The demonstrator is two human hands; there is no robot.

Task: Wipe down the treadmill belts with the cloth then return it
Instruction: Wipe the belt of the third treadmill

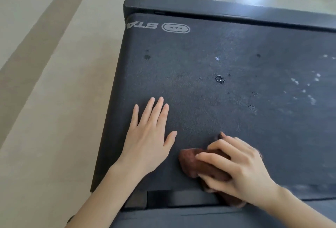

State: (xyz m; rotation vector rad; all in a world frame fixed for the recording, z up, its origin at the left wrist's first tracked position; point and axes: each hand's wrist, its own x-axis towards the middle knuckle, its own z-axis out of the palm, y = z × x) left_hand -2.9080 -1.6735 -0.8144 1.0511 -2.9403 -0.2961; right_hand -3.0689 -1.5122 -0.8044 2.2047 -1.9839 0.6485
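A pale beige floor [45,100] lies around a dark treadmill, with a bright patch of light falling on it beyond the machine's far end. The black treadmill belt [227,67] fills most of the view, its surface marked with small dark spots, a wet-looking blotch near the middle and pale flecks toward the right. A white oval logo [175,28] and part of some lettering are printed near the belt's far left corner, just inside the end cover [200,5]. The left hand [149,135] lies flat on the belt, palm down, fingers straight and slightly spread, holding nothing. Just beside it, the right hand [238,166] has its fingers curled over a bunched brown cloth [190,162], pressing it onto the belt near the near edge; part of the cloth trails under the wrist onto the frame below.
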